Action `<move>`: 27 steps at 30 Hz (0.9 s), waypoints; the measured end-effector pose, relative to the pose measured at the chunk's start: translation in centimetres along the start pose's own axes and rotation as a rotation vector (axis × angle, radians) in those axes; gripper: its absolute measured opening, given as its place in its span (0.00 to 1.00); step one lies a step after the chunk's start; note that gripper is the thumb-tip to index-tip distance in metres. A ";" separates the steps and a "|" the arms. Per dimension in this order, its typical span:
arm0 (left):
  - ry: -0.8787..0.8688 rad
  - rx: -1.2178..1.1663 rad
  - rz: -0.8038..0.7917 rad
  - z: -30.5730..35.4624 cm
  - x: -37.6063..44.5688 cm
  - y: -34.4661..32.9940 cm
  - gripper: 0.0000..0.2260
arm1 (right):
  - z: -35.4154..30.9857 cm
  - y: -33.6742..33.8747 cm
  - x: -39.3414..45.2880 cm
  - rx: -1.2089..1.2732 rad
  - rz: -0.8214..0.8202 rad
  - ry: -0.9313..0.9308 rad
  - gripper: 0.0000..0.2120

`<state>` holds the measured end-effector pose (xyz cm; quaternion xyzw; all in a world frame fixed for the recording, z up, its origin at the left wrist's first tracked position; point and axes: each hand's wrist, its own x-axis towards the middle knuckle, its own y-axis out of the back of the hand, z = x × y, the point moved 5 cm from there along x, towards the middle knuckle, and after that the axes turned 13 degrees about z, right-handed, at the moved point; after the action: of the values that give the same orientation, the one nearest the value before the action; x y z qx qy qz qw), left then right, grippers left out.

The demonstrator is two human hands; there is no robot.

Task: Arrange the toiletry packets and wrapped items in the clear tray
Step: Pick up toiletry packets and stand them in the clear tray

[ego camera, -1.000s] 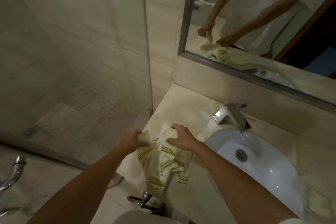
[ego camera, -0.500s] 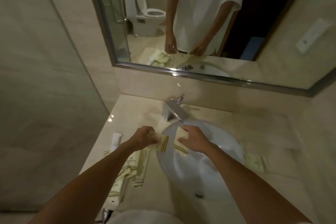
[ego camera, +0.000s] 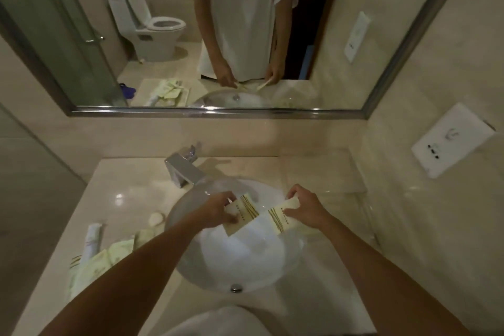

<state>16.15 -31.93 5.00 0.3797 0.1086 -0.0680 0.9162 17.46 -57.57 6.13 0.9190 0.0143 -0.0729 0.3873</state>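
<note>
Over the white sink basin [ego camera: 245,267] my left hand [ego camera: 218,211] pinches a cream packet with gold stripes [ego camera: 242,214]. Just to its right my right hand [ego camera: 306,207] grips a second striped packet [ego camera: 282,217]. The two packets are apart. A heap of more cream packets [ego camera: 103,256] lies on the counter left of the basin, with a white wrapped tube [ego camera: 91,237] and a small round wrapped item [ego camera: 156,218] beside it. The clear tray [ego camera: 351,196] lies on the counter right of the basin, hard to make out.
A chrome faucet [ego camera: 182,172] stands behind the basin. The beige counter [ego camera: 128,185] ends at a glass shower wall on the left and a tiled wall with a white socket plate [ego camera: 450,139] on the right. A mirror [ego camera: 245,35] hangs above.
My view swung from the left counter to the sink. Both hands carried packets from the heap rightwards over the basin and have drawn apart, each with its own packet.
</note>
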 end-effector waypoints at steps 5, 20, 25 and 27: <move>-0.019 0.008 -0.006 3.3 1.6 -3.1 0.07 | 4.9 4.0 1.2 0.010 0.154 -0.105 0.13; 0.011 0.077 -0.053 6.2 5.5 -7.4 0.07 | 12.3 2.7 4.3 0.052 0.077 -0.213 0.13; -0.008 0.097 -0.073 6.4 6.2 -8.4 0.07 | 13.6 1.5 3.7 0.055 0.098 -0.228 0.13; -0.017 0.102 -0.082 6.5 6.2 -8.9 0.08 | 14.0 1.1 3.4 0.036 0.109 -0.220 0.14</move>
<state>21.31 -43.10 1.86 0.4205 0.1126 -0.1145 0.8930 19.19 -68.41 -3.22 0.9116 -0.0796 -0.1525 0.3734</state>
